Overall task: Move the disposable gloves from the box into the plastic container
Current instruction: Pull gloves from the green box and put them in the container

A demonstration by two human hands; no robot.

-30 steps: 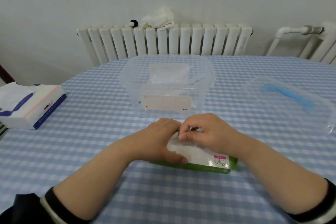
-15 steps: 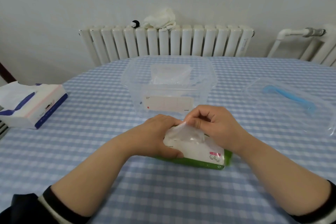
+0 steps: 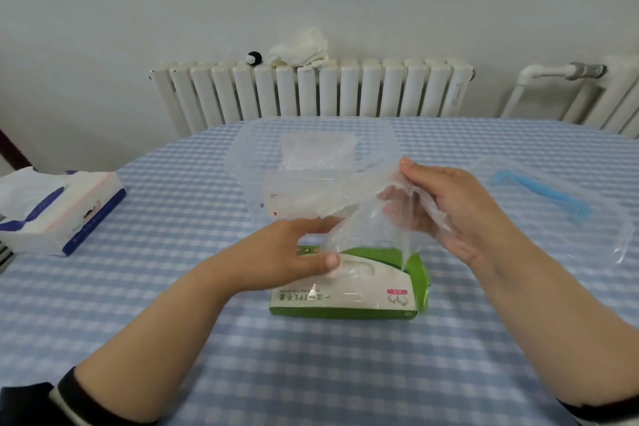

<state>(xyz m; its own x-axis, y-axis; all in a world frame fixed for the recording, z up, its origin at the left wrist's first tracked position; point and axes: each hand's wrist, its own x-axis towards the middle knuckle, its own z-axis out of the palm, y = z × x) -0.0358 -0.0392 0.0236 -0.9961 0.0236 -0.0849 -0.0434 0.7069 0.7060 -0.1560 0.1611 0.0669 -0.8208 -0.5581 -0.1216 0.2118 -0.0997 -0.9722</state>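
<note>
Nearest us, our two forearms reach forward over the checked tablecloth (image 3: 173, 225). Just past them the green and white box (image 3: 349, 297) lies flat on the cloth, its oval slot facing up with more clear film showing in it. Our left hand (image 3: 287, 256) sits over the box's left end, thumb pressed at the slot's edge, fingers curved loosely above it; we cannot tell whether they pinch the film. Our right hand (image 3: 446, 207) is raised above the box's right end, thumb and fingers gripping a clear glove (image 3: 352, 204), which spreads leftward and trails a corner down to the box.

Behind the hands stands the clear container (image 3: 256, 162), open, with some thin clear film already lying inside. To its right lies the lid (image 3: 553, 197) with a blue strip. At the far left sits a tissue pack (image 3: 65, 214). Beyond the table, a white radiator (image 3: 311, 93) carries a crumpled cloth (image 3: 301, 48).
</note>
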